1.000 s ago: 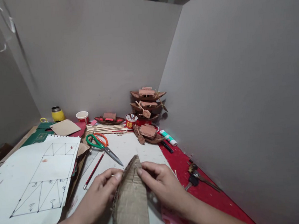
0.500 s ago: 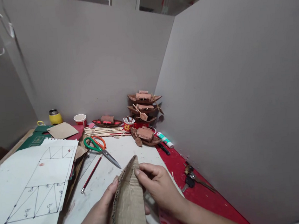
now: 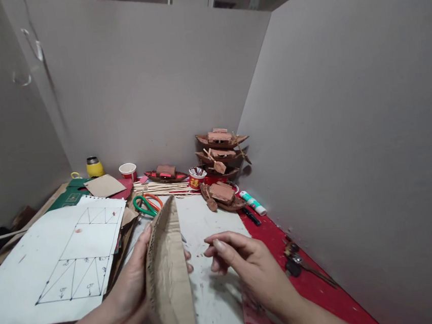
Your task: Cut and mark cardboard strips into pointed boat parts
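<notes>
My left hand (image 3: 134,269) is closed around a piece of corrugated cardboard (image 3: 170,283), bent into a curved, boat-like shape that comes to a point at its far end. The left fingertips show past its right side. To the right of the cardboard, apart from it, my right hand (image 3: 244,261) hovers with loosely bent fingers and nothing visible in them. Behind the cardboard lie scissors (image 3: 144,205) with green and orange handles, their blades mostly hidden. A paper (image 3: 75,247) with a drawn line pattern lies left of my left hand.
Brown model boats (image 3: 221,154) are stacked at the back right, with another boat (image 3: 166,173) beside thin wooden sticks (image 3: 161,188). A red cup (image 3: 197,179), a glue tube (image 3: 253,202), a black pen (image 3: 252,216) and keys (image 3: 293,266) lie about. Grey walls (image 3: 331,135) enclose the table.
My right hand has let go of the cardboard's edge and moved off to the right. The cardboard, in my left hand, has moved left and up, now covering the scissors' blades. The view has shifted left.
</notes>
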Available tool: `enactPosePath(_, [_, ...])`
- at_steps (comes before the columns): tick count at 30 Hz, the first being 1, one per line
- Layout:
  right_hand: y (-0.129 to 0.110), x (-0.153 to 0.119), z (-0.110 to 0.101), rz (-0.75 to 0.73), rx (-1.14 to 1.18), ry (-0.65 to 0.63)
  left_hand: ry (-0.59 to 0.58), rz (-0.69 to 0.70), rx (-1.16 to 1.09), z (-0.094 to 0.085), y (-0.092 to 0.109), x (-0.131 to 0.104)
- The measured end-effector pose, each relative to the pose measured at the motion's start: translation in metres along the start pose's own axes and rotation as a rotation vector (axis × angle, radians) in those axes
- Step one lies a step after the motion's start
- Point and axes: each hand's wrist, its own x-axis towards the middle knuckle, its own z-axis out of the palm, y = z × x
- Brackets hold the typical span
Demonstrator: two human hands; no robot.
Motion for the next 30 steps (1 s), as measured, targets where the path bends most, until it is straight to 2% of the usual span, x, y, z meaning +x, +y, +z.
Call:
enactPosePath(3, [-0.009,-0.015,0.005,-0.153,-0.1,-0.087,0.046,0.234,0.043,-0.004,-0.001,0.009])
enactPosePath(5, [-0.013,-0.023,0.011,-0.272,-0.167,-0.151,0.037,0.315,0.125,-0.007,-0.004,0.012])
enactPosePath(7, [-0.014,-0.024,0.017,-0.317,-0.201,-0.204,0.017,0.356,0.214,-0.009,-0.008,0.012])
enactPosePath(9, [-0.012,-0.019,0.018,-0.239,-0.188,-0.263,-0.008,0.384,0.274,-0.009,-0.01,0.01])
enactPosePath(11, [-0.007,-0.01,0.013,-0.056,-0.056,-0.315,-0.028,0.4,0.303,-0.009,-0.009,0.006])
enactPosePath(14, [0.0,0.006,-0.005,0.207,0.342,-0.318,-0.019,0.437,0.319,-0.011,-0.004,0.004])
enactPosePath(16, [0.004,0.015,-0.018,0.271,0.556,-0.285,0.032,0.504,0.347,-0.015,0.0,0.006])
enactPosePath(19, [0.008,0.025,-0.03,0.28,0.711,-0.206,0.166,0.613,0.398,-0.024,0.003,0.015])
enactPosePath(22, [0.011,0.032,-0.032,0.241,0.738,-0.154,0.245,0.703,0.41,-0.034,0.005,0.025])
enactPosePath(25, [0.013,0.034,-0.03,0.217,0.662,-0.169,0.303,0.766,0.414,-0.039,0.009,0.032])
enactPosePath(30, [0.017,0.035,-0.031,0.231,0.617,-0.225,0.336,0.754,0.366,-0.037,0.015,0.028])
